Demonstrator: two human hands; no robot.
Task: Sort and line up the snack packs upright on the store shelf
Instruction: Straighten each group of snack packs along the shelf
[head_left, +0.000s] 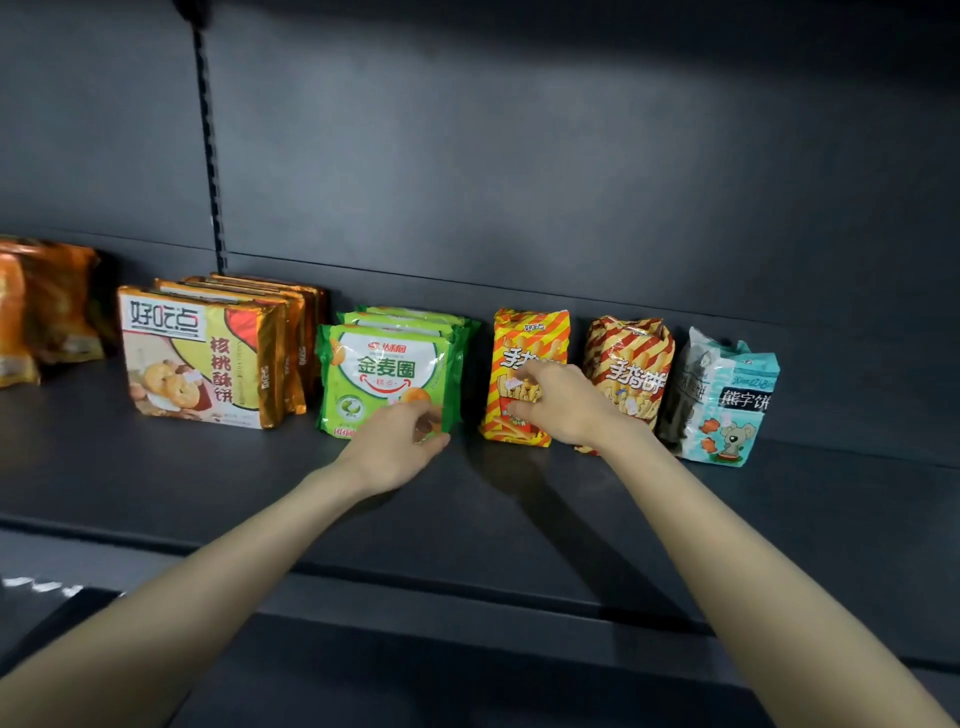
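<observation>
Head view: left hand (395, 447) pinches green pack (384, 369) corner, right hand (561, 405) striped pack (527, 332).

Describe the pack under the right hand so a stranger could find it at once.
On the dark shelf, snack packs stand in a row. Right of the green packs is the orange-and-yellow striped pack, gripped by the right hand. Its right neighbour is striped too, but red and gold with a crumpled top; this one is flat-topped.
</observation>
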